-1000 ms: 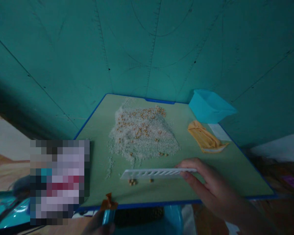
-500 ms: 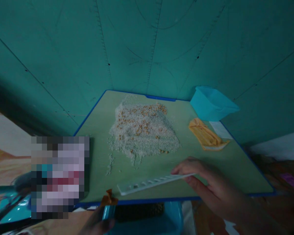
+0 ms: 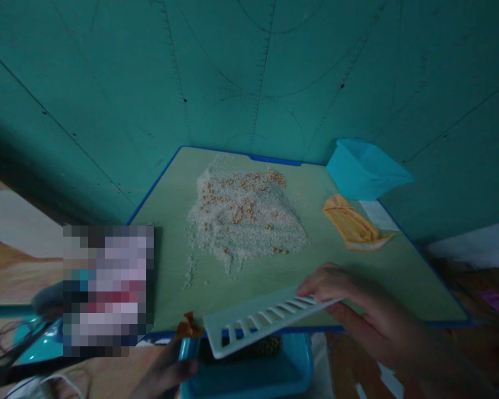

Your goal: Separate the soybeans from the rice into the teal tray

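Note:
My right hand (image 3: 357,310) grips one end of a white slotted scraper (image 3: 260,321), tilted over the near edge of the green board (image 3: 357,277). Below that edge is a blue tub (image 3: 253,377) holding yellow beans (image 3: 270,346). My left hand (image 3: 166,374) holds the tub's left rim. A heap of white rice mixed with yellow beans (image 3: 245,219) lies in the middle of the board, apart from the scraper.
A blue box (image 3: 366,169) stands at the board's far right corner with a yellow cloth (image 3: 353,224) in front of it. A small orange scrap (image 3: 188,327) sits at the near edge. A blurred patch (image 3: 108,288) lies left. A teal mat covers the surface behind.
The scraper has slid from the board toward me, past the near edge and over the tub. The few beans that lay in front of it are gone from the board.

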